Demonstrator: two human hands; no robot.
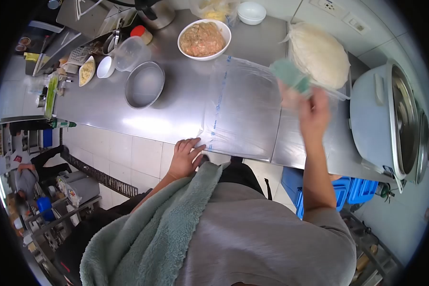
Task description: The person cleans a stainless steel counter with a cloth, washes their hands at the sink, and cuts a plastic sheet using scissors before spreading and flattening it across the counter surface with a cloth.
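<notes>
My left hand [186,155] rests at the front edge of the steel table with its fingers spread. Its fingertips touch the near left corner of a clear plastic sheet [248,105], which lies flat and has blue print along its left side. My right hand [313,112] is raised over the right part of the sheet, its fingers closed on a flat green thing [291,75]. Motion blurs that thing, so I cannot make out its kind. Just beyond it sits a plastic-covered pale mass [319,55] in a clear tub. A white bowl of minced filling [202,40] stands behind the sheet.
A round metal pan [145,85] and a clear plastic bowl [131,53] stand on the left. A large grey pot [379,109] takes up the right end. Blue crates [338,193] sit below the table. Another person [28,178] is at far left.
</notes>
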